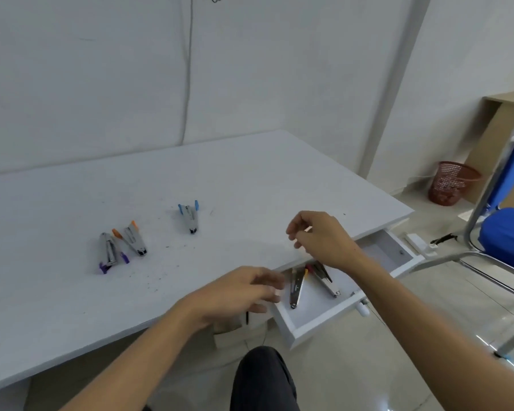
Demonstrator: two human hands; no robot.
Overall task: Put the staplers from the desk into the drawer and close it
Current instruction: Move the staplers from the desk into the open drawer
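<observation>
Mid-task, three staplers left on the tabletop (57,307), two already in the drawer, both hands empty; looks like the gap between a drop-off and the next pickup

Left to right: purple stapler (109,253), long axis running near to far, purple ends toward the person, metal body pointing away and slightly right. Just beside it, maybe touching at the base, the orange stapler (132,238), diagonal, orange tips up-left, dark nose down-right. Well apart to the right, the blue stapler (189,216), blue tips at the far end, nose toward the person, axis close to near-far

Left hand (238,292) low over the tabletop's front edge by the drawer, fingers loosely spread, holding nothing, blurred. Right hand (318,235) hovering above the tabletop edge over the drawer, fingers curled loosely, nothing in it as far as I can tell

Drawer (315,324) pulled open under the tabletop. Inside, a yellow stapler (297,287) lying near-far and a red stapler (324,278) angled with its nose down-right, the two fanned apart

Next move likely: reach left for the blue one, nearest, grip across the body, carry to the drawer. Then the pair, then push the drawer shut
</observation>
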